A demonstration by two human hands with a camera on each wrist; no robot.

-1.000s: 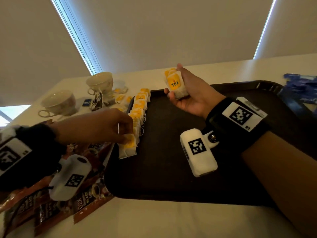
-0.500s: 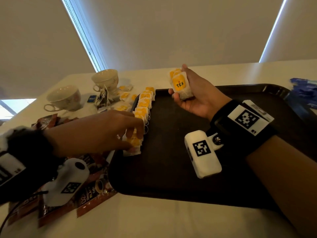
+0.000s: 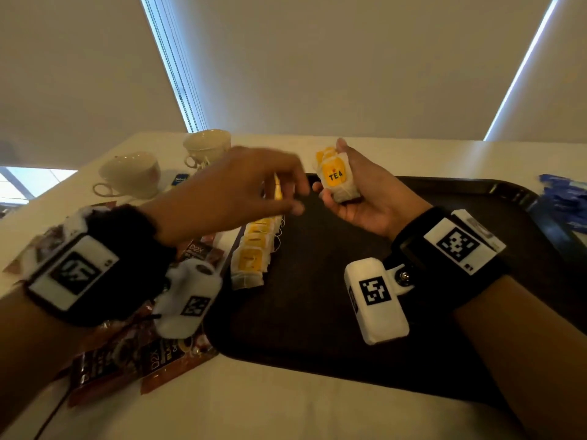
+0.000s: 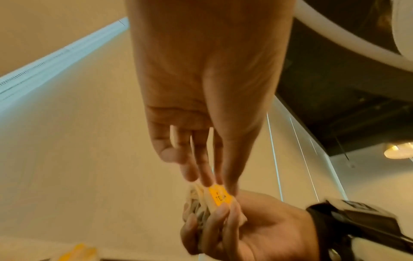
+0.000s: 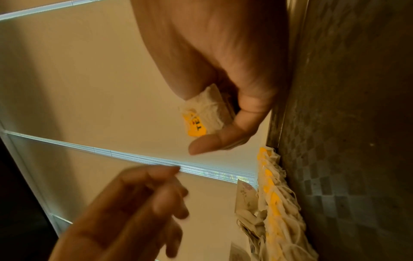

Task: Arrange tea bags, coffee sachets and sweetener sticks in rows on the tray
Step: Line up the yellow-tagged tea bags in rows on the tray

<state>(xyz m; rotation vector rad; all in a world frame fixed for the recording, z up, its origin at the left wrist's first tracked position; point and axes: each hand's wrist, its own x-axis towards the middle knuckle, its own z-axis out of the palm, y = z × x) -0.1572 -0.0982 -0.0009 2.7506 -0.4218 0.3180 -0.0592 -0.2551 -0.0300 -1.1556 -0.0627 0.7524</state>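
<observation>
Pale blinds are filling the background behind a white worktop (image 3: 286,404) carrying a dark tray (image 3: 317,312). Along the tray's left edge, a row of tea bags (image 3: 254,249) is lying overlapped, its far end hidden behind the left hand (image 3: 228,192). That blurred hand is hovering with loosely curled fingers, its grip holding nothing, close to the stack of tea bags (image 3: 336,177) that the right hand (image 3: 365,198) is clasping above the tray's far edge. Coffee sachets (image 3: 152,360) are lying off the tray's near left corner, partly covered by the wrist. Two cups (image 3: 133,176) are standing towards the worktop's far left corner. Blue packets (image 3: 568,198) are cut off at the right edge.
</observation>
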